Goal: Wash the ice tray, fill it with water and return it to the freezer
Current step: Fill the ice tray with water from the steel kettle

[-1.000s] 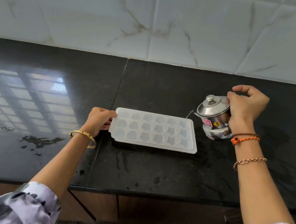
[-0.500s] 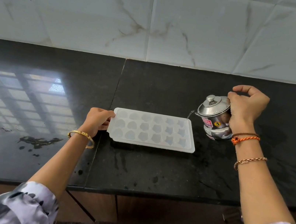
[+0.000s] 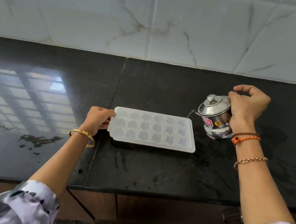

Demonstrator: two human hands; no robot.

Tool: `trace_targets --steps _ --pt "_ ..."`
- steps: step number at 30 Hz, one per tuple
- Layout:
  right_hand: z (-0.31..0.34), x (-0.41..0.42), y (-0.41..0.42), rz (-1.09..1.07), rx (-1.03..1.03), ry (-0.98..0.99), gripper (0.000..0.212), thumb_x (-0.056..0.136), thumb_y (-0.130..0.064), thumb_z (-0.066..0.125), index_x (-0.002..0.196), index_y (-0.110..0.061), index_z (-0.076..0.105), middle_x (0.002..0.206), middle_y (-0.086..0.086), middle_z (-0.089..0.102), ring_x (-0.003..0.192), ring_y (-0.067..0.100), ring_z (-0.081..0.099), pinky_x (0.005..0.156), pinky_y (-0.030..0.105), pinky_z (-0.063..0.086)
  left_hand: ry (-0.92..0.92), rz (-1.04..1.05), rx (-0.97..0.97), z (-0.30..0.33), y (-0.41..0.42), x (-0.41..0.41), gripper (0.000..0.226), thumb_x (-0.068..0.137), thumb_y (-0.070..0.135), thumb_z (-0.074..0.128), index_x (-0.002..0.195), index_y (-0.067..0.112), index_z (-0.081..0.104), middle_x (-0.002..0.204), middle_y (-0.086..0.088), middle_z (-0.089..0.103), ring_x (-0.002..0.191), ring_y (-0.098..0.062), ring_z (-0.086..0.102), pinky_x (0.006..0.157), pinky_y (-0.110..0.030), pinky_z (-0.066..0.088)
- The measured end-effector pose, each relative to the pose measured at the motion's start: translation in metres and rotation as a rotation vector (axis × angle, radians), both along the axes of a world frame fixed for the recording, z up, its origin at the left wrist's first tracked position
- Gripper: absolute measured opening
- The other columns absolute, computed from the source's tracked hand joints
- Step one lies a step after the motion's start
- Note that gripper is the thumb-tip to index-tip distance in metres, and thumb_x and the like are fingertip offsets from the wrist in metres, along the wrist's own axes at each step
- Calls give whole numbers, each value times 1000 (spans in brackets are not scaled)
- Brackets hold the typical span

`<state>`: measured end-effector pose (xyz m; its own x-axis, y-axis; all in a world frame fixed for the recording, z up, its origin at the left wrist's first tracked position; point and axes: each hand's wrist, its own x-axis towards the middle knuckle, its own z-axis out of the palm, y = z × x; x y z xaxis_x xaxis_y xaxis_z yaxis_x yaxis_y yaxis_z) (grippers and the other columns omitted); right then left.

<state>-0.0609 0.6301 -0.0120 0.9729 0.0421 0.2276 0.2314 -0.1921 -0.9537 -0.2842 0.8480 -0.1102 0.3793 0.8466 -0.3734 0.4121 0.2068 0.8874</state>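
A white plastic ice tray (image 3: pixel 153 130) with three rows of shaped cells lies flat on the black stone counter (image 3: pixel 153 170). My left hand (image 3: pixel 98 119) grips the tray's left end tab. My right hand (image 3: pixel 245 109) holds a small lidded steel jug (image 3: pixel 214 115), tilted left beside the tray's right end. A thin stream of water (image 3: pixel 190 114) runs from its spout into the tray's far right corner cell.
White marble-look tiles (image 3: pixel 157 20) form the wall behind the counter. Water puddles and drops (image 3: pixel 39 140) lie on the counter's left part, more wet streaks in front of the tray. Dark wooden cabinet fronts (image 3: pixel 147 210) sit below the counter edge.
Nothing has visibly changed: both hands, the jug and the tray hold their places, apart from a slight camera shift.
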Motion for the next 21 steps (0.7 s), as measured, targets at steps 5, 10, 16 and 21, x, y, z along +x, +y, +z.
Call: trace_targets --steps 5,10,16,21 --pt "-2 -3 -3 5 -7 -4 32 73 2 63 65 -28 59 60 -5 58 64 13 63 79 43 57 0 2 -3 1 -1 0 17 87 12 58 70 11 55 75 -6 55 66 -15 55 55 -23 48" --pt "-6 -9 -6 6 -4 -9 29 72 3 63 66 -26 60 54 -5 56 55 10 58 79 44 57 -8 2 -1 2 -3 -1 18 86 11 58 69 11 54 73 -5 55 64 -15 54 54 -22 47" --pt "-10 -14 -12 7 -29 -12 22 73 2 64 73 -20 64 54 -6 56 55 8 58 76 42 58 -5 -4 2 3 -4 0 17 87 12 58 70 11 54 75 -5 54 65 -14 55 54 -22 47" --pt "-11 -15 -15 2 -35 -13 22 73 2 64 73 -20 63 54 -6 56 55 9 59 77 43 57 3 3 10 3 -4 -1 18 87 13 58 70 12 53 72 -4 54 63 -14 54 52 -21 46"
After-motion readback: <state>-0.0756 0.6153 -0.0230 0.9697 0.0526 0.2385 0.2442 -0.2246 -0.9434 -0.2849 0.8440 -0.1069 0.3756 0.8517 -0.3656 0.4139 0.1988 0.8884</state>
